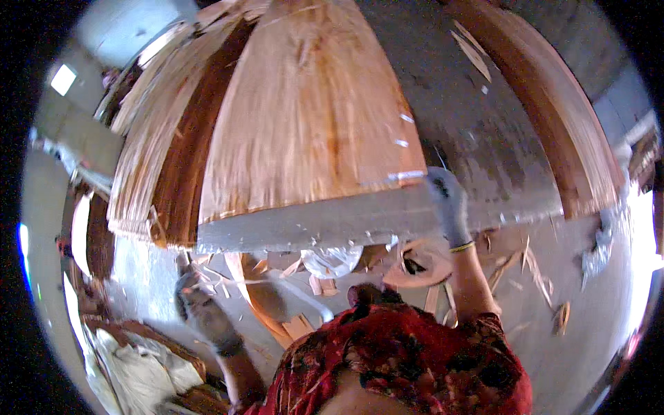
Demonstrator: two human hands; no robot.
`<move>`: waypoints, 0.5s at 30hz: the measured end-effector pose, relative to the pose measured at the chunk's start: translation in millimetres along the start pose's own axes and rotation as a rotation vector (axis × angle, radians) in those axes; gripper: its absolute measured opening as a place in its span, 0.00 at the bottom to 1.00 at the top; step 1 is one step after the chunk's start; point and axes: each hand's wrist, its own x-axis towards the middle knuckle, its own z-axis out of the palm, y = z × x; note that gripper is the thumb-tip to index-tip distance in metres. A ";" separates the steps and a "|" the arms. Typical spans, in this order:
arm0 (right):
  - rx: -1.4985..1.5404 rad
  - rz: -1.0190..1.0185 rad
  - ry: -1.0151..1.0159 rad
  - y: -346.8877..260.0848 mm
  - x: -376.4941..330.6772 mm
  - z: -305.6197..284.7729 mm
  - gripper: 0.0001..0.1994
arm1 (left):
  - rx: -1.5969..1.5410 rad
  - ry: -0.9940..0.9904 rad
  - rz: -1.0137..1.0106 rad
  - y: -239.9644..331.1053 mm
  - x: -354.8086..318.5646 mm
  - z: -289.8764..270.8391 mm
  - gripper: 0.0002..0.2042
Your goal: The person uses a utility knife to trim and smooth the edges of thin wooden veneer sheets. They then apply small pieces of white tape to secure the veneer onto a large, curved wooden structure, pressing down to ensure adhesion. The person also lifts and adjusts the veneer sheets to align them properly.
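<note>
A wide sheet of reddish-tan wood veneer (297,117) lies on a grey table (297,228), short of its near edge. My right hand (448,200), in a pale glove with a dark patch, is closed at the sheet's near right corner. A thin dark line stands just above its fingers; what they hold is unclear. Bits of white tape (407,176) stick to the sheet along its right side and near that corner. Below the table's left near corner hangs my left hand (200,308), in a dirty grey glove, blurred, its fingers hard to make out.
A stack of veneer with a dark strip (183,152) lies on the table's left. More veneer (546,111) runs along its right, with a loose sliver (472,55) beside it. Veneer scraps (259,297) and clear plastic (332,261) litter the floor. Pale sheeting (142,366) lies at lower left.
</note>
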 end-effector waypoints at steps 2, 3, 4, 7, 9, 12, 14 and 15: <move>-0.482 0.213 -0.067 52.7 19.5 -13.3 0.18 | 0.154 0.133 0.084 0.3 3.4 -43.5 0.15; -0.716 0.193 -0.072 75.4 26.3 -14.3 0.19 | 0.268 0.224 0.090 -3.4 1.4 -63.8 0.14; -0.962 0.277 -0.121 94.9 29.1 -12.2 0.21 | 0.351 0.273 0.098 -7.3 -7.1 -84.9 0.14; -0.925 0.218 -0.133 134.0 34.2 -4.6 0.22 | 0.645 0.293 0.023 -29.4 -42.4 -151.1 0.12; -0.986 0.232 -0.170 149.9 39.3 -1.6 0.21 | 0.868 0.258 -0.111 -50.2 -70.5 -189.3 0.11; -1.022 0.272 -0.206 164.5 48.5 -6.1 0.16 | 0.780 0.321 -0.148 -82.4 -101.3 -232.5 0.10; -0.462 0.449 -0.041 167.8 50.8 -10.2 0.14 | 0.729 0.412 -0.190 -100.8 -113.4 -253.0 0.10; -0.222 0.559 0.058 166.0 49.8 -7.7 0.13 | 0.740 0.436 -0.209 -109.6 -114.3 -263.8 0.09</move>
